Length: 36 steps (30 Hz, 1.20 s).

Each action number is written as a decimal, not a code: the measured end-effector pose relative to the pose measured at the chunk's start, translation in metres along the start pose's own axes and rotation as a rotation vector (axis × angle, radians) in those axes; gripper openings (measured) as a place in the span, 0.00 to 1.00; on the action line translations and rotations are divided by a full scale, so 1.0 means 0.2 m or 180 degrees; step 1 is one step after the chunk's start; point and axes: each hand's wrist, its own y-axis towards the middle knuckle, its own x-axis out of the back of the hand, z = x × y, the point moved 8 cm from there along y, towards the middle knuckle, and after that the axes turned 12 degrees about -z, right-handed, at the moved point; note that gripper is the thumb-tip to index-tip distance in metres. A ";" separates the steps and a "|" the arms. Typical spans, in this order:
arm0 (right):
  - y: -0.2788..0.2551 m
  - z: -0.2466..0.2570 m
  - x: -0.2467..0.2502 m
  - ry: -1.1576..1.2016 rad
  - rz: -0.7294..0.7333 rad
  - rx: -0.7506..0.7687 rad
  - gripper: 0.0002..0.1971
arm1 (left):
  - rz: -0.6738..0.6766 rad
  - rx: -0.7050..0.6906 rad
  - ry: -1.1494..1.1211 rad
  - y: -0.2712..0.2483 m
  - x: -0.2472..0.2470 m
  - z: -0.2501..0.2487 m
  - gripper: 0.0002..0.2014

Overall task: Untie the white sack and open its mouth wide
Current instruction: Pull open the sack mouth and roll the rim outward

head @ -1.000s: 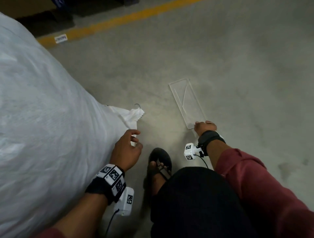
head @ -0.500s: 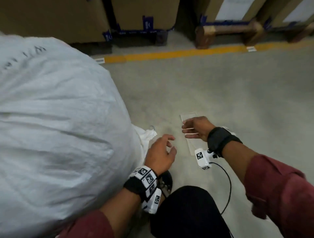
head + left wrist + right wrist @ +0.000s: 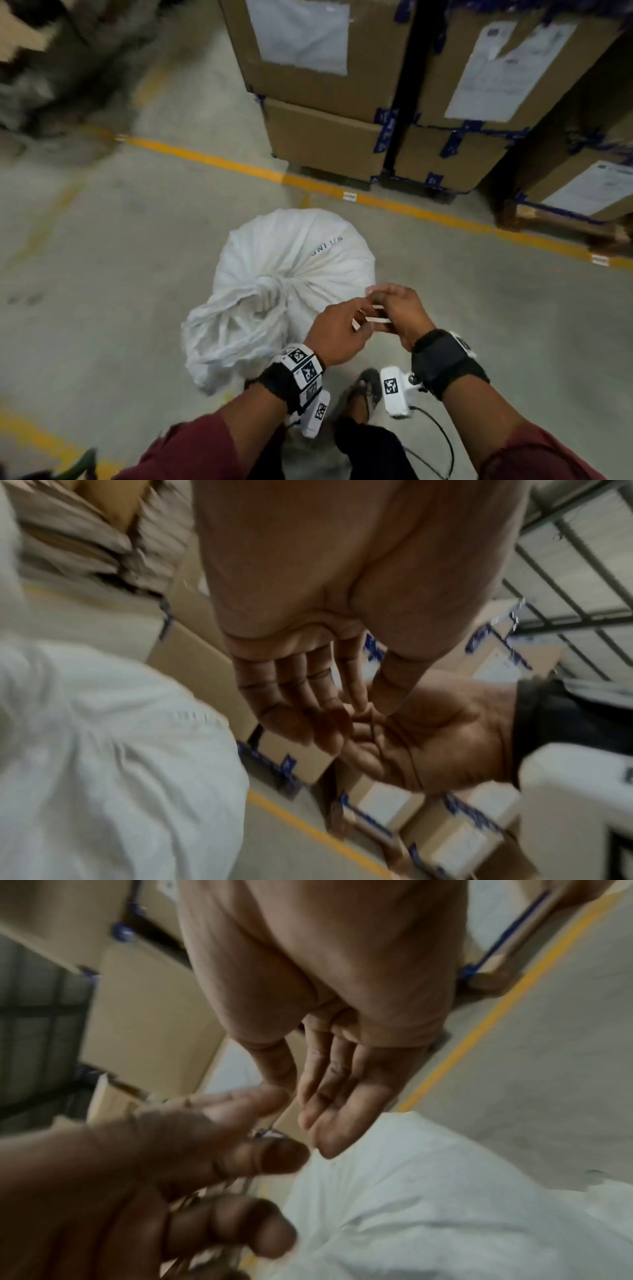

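Observation:
The white sack (image 3: 291, 253) stands on the concrete floor, its neck bunched and tied in a knot (image 3: 274, 291), with the loose mouth cloth flopping toward me. Both hands meet just right of the knot, above the sack and not touching it. My left hand (image 3: 356, 311) pinches thin pale strands between thumb and forefinger (image 3: 359, 696); the strands (image 3: 240, 1185) cross its fingers. My right hand (image 3: 387, 305) faces it with straight fingers (image 3: 325, 1096), its palm (image 3: 428, 737) against the left fingertips. What the strands are is too blurred to tell. The sack (image 3: 445, 1204) fills the space below the hands.
Stacked cardboard boxes (image 3: 325, 137) with blue tape and paper labels stand behind a yellow floor line (image 3: 239, 164). A wooden pallet (image 3: 565, 226) is at the right. My sandalled foot (image 3: 366, 387) is beside the sack's base. Bare concrete lies left and right of the sack.
The view has risen and now looks down on the sack's tied neck. My right hand left the clear plastic sheet on the floor, and both hands came together beside the knot.

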 end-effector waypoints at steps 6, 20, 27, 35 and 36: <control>-0.45 0.24 -0.66 -0.0672 0.0735 0.0756 0.08 | -0.1851 0.0294 -0.0149 -0.33 1.02 0.17 0.08; -0.44 0.09 -1.62 -0.4786 0.1648 0.3325 0.58 | -0.0874 0.3043 -0.1307 -0.68 0.93 1.32 0.75; -0.38 0.23 -1.53 -0.4228 0.0998 0.2776 0.32 | -0.1642 0.1315 -0.0324 -0.33 1.34 1.04 0.33; -0.67 0.90 -1.21 -0.2343 0.0673 0.3576 0.62 | -0.1736 -0.2349 0.2265 -0.15 1.47 0.03 0.14; -0.70 0.95 -1.23 -0.2565 0.0845 0.3643 0.61 | -0.1770 -0.2605 0.2325 -0.16 1.46 -0.03 0.12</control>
